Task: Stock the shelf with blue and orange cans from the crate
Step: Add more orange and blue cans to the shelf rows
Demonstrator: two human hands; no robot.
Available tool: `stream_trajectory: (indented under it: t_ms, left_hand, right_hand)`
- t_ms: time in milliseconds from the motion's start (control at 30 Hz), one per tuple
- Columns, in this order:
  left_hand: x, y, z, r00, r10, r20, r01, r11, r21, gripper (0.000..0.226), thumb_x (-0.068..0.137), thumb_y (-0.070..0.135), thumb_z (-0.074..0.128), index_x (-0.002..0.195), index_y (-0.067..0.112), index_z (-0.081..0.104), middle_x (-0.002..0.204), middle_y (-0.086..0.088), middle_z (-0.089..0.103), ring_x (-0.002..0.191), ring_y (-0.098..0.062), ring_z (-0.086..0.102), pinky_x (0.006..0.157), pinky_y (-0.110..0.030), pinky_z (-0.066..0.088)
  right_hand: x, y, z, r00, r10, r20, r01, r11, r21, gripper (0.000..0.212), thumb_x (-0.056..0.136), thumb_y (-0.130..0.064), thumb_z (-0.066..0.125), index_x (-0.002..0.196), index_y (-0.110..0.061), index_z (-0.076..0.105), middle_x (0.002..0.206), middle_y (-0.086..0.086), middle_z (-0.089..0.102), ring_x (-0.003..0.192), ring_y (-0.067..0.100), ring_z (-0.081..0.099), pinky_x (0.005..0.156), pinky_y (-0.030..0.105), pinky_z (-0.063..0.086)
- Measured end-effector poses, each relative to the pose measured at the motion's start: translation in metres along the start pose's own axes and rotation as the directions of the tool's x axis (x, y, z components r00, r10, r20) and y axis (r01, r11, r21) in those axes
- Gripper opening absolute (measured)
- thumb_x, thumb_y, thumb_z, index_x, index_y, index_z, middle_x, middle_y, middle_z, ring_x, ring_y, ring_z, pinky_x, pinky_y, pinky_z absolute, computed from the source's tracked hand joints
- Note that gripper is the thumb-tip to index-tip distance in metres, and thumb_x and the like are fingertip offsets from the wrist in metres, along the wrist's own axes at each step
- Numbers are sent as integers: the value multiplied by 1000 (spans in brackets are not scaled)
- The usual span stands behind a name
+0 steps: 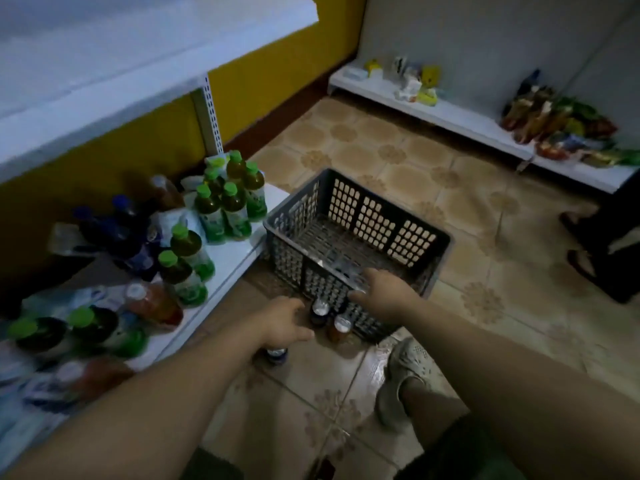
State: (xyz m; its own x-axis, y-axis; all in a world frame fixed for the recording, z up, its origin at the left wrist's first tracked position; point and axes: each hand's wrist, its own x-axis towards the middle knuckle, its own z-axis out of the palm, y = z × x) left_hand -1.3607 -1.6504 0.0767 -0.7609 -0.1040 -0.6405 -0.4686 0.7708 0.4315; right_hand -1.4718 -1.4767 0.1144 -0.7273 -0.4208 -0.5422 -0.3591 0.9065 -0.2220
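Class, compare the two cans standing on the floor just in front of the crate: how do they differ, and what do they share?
The dark can has a blackish-blue body; the orange can has an amber one. The dark can stands closer to the left hand; the orange can sits nearer the camera, below the right hand. Both stand upright on the tiled floor beside the crate, with pale tops.

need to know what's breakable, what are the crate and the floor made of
The crate looks like moulded grey plastic with a matte finish: its walls are regular perforated grids. The floor appears to be glazed ceramic tile: beige squares with printed floral motifs and grout lines.
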Motion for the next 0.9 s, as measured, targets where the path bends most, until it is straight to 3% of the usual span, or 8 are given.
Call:
stream_trajectory:
  t_ms: [200,333,433,533,733,900]
  left_hand:
    - [94,-43,44,991,-88,105,94,994,-48,71,77,49,70,133,11,47,137,-10,50,120,-27,51,97,-34,43]
    - [149,-70,61,990,-117,83,120,992,-31,71,74,54,69,135,24,45,139,-7,45,125,-27,45,100,-39,43]
    - [185,-85,74,989,-124,81,129,990,-64,74,80,47,68,142,20,37,146,-9,37,130,-27,41,104,-38,39]
    - [211,-99,87,989,-120,92,126,990,-65,78,83,45,66,147,21,29,152,-5,31,133,-25,39,105,-41,38]
    - [236,-120,104,991,-116,63,115,993,16,65,82,42,66,137,19,41,143,-6,38,125,-30,43,99,-40,42]
    - [244,-130,113,993,-115,32,117,989,-93,74,79,41,71,141,20,38,146,-5,34,128,-29,41,104,-41,38]
  right_hand:
    - [85,34,65,988,14,153,-15,1000,1,61,98,-47,47,144,-10,34,143,16,43,124,32,47,100,39,43]
    - [146,35,108,975,-14,221,9,1000,21,57,97,-45,50,143,-14,36,140,14,44,121,32,48,95,38,43]
    - [191,35,146,976,-4,218,6,1000,-8,63,93,-46,55,143,-16,33,138,14,45,118,34,50,93,40,45]
    - [223,32,188,976,-18,218,37,996,-82,65,95,-34,54,149,-21,21,146,13,35,125,35,45,97,46,46]
    - [252,28,244,974,-27,223,71,979,-192,79,96,-22,51,153,-28,-3,160,12,-6,141,38,18,108,48,34]
    - [261,25,250,984,-7,178,27,993,-115,55,94,-10,49,140,-30,26,156,14,-4,132,46,30,102,52,42]
